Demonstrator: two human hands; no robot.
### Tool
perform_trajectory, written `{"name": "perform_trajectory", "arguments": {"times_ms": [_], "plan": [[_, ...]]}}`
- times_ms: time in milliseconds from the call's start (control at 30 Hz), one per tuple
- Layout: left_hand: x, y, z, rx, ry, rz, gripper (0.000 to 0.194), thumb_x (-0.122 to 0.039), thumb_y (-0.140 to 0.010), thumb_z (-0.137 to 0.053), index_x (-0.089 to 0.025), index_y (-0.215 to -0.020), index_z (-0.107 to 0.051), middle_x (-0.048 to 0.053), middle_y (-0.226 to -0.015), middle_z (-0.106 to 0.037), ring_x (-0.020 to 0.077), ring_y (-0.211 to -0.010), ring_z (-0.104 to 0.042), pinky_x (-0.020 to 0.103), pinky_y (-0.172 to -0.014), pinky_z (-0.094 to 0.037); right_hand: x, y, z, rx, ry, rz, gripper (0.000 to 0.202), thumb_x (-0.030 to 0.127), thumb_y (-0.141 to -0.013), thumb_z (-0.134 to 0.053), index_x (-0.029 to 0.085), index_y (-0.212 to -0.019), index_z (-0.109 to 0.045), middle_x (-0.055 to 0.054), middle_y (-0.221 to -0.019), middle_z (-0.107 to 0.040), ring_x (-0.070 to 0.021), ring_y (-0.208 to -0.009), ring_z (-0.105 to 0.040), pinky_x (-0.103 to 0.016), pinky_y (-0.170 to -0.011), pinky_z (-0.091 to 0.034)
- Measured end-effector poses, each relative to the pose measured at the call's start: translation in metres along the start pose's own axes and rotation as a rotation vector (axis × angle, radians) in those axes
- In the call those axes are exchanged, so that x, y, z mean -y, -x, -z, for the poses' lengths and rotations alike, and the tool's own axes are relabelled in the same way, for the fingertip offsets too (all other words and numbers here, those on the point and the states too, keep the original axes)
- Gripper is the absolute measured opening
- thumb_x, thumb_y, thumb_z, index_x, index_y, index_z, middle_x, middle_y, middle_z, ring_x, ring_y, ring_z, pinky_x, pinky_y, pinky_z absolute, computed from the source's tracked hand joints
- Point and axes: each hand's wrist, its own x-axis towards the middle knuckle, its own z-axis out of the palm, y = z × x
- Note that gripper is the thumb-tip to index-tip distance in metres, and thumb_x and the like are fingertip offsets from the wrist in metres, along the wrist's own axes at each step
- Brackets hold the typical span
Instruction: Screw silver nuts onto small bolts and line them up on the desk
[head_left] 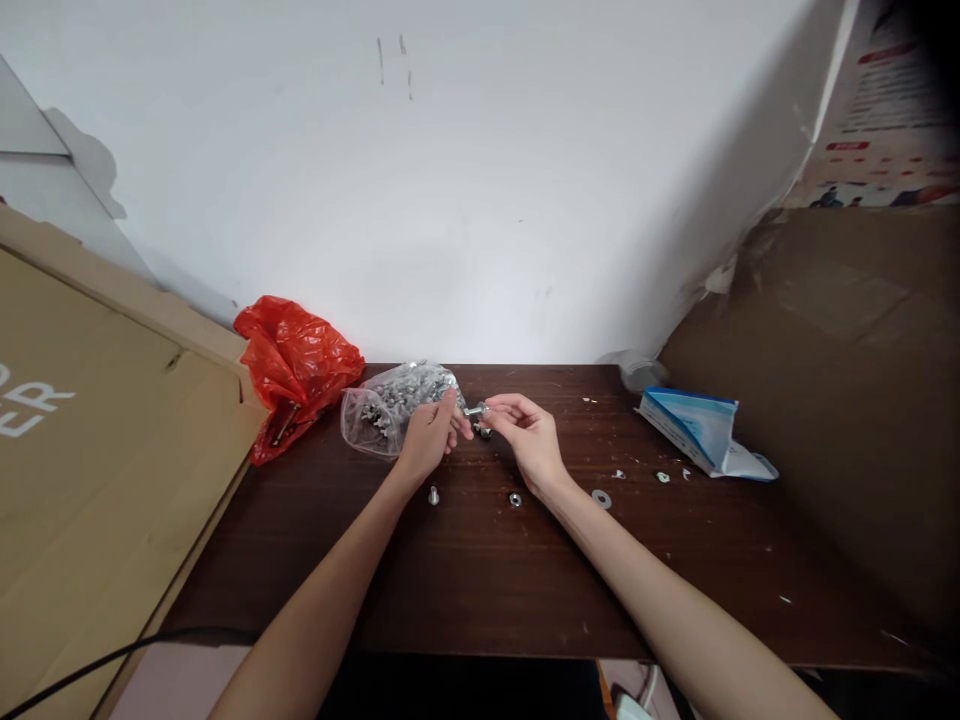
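Observation:
Between my hands is a small metal bolt point(474, 411), lying roughly level. The fingertips of my right hand point(529, 437) pinch its right end. My left hand point(431, 437) is at its other end, thumb raised and fingers apart, beside a clear plastic bag point(409, 385) full of metal hardware. Whether the left fingers touch the bolt is too small to tell. Just below the held bolt, some small metal pieces point(484, 432) lie on the dark table. Nearer the front are a bolt point(433, 495), a nut point(514, 499) and a flat washer point(601, 498).
A red plastic bag point(296, 350) lies at the back left, beside a large cardboard box point(97, 430). On the right are a blue and white packet point(694, 430), a clear round container point(643, 373) and scraps point(663, 477). A white wall point(480, 200) stands behind the brown table point(465, 590).

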Motion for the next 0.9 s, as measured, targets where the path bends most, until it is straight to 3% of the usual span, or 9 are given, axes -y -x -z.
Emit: {"name": "perform_trajectory", "arguments": {"times_ms": [100,200,400,500,600,733,900], "plan": [[0.0014,-0.0010,0.0007,0.001,-0.011,-0.064,0.041,-0.052,-0.084,-0.045,-0.013,-0.083,-0.057,0.002,-0.061,-0.062,0.0067,-0.041,-0.042,0.018,-0.038,-0.035,0.0008,-0.0014,0.0008,-0.025,-0.040,-0.040,0.026,0.032,-0.061,-0.078,0.018,-0.079,-0.067,-0.002,-0.071,-0.067,-0.0148,-0.066,-0.062,-0.032,-0.071,-0.052],[0.0016,-0.0005,0.0010,0.062,-0.041,-0.146,0.031,-0.043,-0.079,-0.058,-0.015,-0.093,-0.054,0.001,-0.066,-0.063,0.0074,-0.047,-0.049,0.018,-0.044,-0.039,0.0013,-0.0017,0.0011,-0.034,-0.076,-0.067,0.027,0.031,-0.059,-0.078,0.017,-0.079,-0.067,-0.002,-0.071,-0.067,-0.0146,-0.066,-0.062,-0.032,-0.072,-0.053],[0.0006,0.0007,0.0009,0.058,-0.121,-0.219,0.022,-0.027,-0.074,-0.065,-0.012,-0.089,-0.059,0.004,-0.071,-0.068,0.0144,-0.068,-0.064,0.026,-0.068,-0.048,-0.0010,-0.0026,0.0024,-0.062,-0.112,-0.090,0.027,0.030,-0.058,-0.079,0.017,-0.079,-0.067,-0.002,-0.070,-0.067,-0.0141,-0.064,-0.062,-0.033,-0.072,-0.054],[-0.0012,0.0008,0.0013,0.031,-0.132,-0.180,0.018,-0.030,-0.079,-0.059,-0.013,-0.083,-0.061,0.004,-0.070,-0.068,0.0141,-0.068,-0.063,0.026,-0.069,-0.048,-0.0010,-0.0033,0.0030,-0.079,-0.106,-0.071,0.026,0.028,-0.058,-0.079,0.017,-0.078,-0.068,-0.002,-0.071,-0.068,-0.0138,-0.064,-0.063,-0.032,-0.072,-0.054],[-0.0031,0.0012,0.0028,-0.022,-0.207,-0.177,0.026,-0.034,-0.085,-0.049,-0.014,-0.074,-0.062,0.002,-0.068,-0.066,0.0129,-0.066,-0.060,0.024,-0.066,-0.045,0.0010,-0.0044,0.0036,-0.107,-0.156,-0.093,0.026,0.024,-0.057,-0.080,0.016,-0.079,-0.068,-0.002,-0.072,-0.069,-0.0126,-0.064,-0.063,-0.029,-0.073,-0.056],[-0.0045,0.0036,0.0041,-0.026,-0.326,-0.270,0.024,-0.034,-0.084,-0.051,-0.015,-0.076,-0.063,0.000,-0.067,-0.062,0.0116,-0.062,-0.054,0.023,-0.062,-0.042,0.0041,-0.0069,0.0043,-0.168,-0.352,-0.267,0.021,0.013,-0.061,-0.076,0.013,-0.079,-0.067,-0.003,-0.070,-0.069,-0.0117,-0.066,-0.066,-0.022,-0.072,-0.057],[-0.0035,0.0085,0.0012,0.059,-0.619,-0.566,0.009,-0.023,-0.080,-0.059,-0.017,-0.085,-0.063,0.003,-0.081,-0.060,0.0145,-0.077,-0.053,0.026,-0.070,-0.043,0.0051,-0.0102,0.0053,-0.237,-0.556,-0.535,0.007,0.006,-0.075,-0.063,0.013,-0.074,-0.062,-0.005,-0.071,-0.069,-0.0126,-0.071,-0.068,-0.021,-0.073,-0.058]]}}
